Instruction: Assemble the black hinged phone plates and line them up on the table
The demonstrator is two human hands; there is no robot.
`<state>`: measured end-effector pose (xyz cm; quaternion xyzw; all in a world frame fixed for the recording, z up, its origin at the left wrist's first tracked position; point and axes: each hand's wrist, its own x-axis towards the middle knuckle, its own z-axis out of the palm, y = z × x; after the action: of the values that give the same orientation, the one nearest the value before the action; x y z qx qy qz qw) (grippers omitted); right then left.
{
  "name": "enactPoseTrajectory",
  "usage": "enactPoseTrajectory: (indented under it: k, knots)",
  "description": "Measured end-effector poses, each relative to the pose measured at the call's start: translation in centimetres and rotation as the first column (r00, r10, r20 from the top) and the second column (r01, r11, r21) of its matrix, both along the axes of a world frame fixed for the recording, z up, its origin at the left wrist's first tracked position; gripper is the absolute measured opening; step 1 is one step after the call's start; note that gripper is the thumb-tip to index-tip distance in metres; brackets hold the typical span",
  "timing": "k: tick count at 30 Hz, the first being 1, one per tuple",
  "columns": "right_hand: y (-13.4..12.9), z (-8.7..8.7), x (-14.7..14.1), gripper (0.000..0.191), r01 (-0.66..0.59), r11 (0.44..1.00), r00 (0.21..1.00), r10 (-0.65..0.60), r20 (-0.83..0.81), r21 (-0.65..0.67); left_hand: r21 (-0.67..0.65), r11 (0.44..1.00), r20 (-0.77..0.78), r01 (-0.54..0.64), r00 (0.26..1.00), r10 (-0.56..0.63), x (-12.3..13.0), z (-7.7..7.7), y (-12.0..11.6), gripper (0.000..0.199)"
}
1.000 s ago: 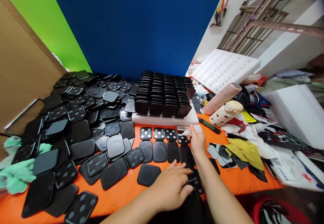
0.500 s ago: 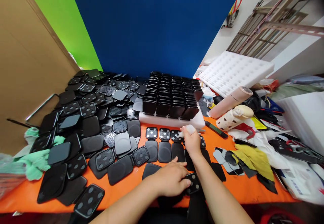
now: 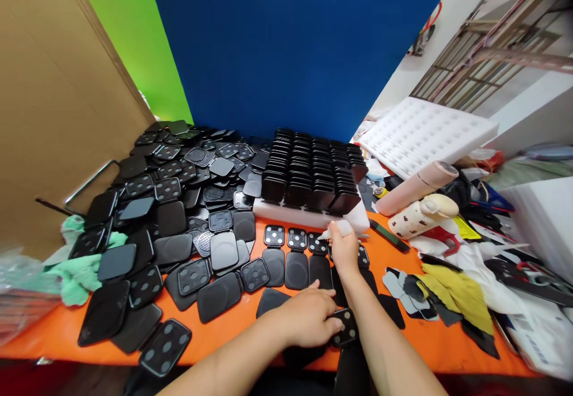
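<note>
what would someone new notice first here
A newcomer's eye would probably land on the blue panel across the back. Below it, black pieces stand in dense rows on white foam. Nearer, the right hand holds a white bottle, its tip at a dotted piece.

Heap of cases (image 3: 171, 218) left on tabletop (image 3: 430, 348). Foam base (image 3: 290, 216) right of heap, case rows (image 3: 308, 190) on it; opened cases (image 3: 296, 271) before it. Tumblers (image 3: 414, 188) right of base, slab (image 3: 425, 133) behind, cloth (image 3: 456, 294) before.
</note>
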<state>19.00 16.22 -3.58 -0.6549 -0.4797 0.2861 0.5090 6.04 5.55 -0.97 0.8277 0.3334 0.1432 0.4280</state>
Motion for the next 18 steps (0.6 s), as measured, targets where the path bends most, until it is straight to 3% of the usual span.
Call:
enactPoseTrajectory:
  k: [8, 13, 18]
  knots:
    - [-0.2, 0.2, -0.6, 0.041, -0.033, 0.999, 0.987, 0.032, -0.156, -0.004, 0.009, 1.000, 0.048, -0.028, 0.998, 0.028, -0.2, 0.0, -0.3, 0.016]
    - [-0.5, 0.4, -2.5, 0.043, -0.135, 0.990, 0.965, 0.126, -0.228, -0.027, 0.049, 0.995, 0.088, -0.084, 0.993, 0.079, -2.0, 0.6, -0.2, 0.019]
    - [-0.5, -0.2, -4.1, 0.042, -0.178, 0.983, 0.960, 0.165, -0.227, -0.037, 0.060, 0.990, 0.073, -0.131, 0.989, 0.126, -3.4, -0.1, 0.2, 0.019]
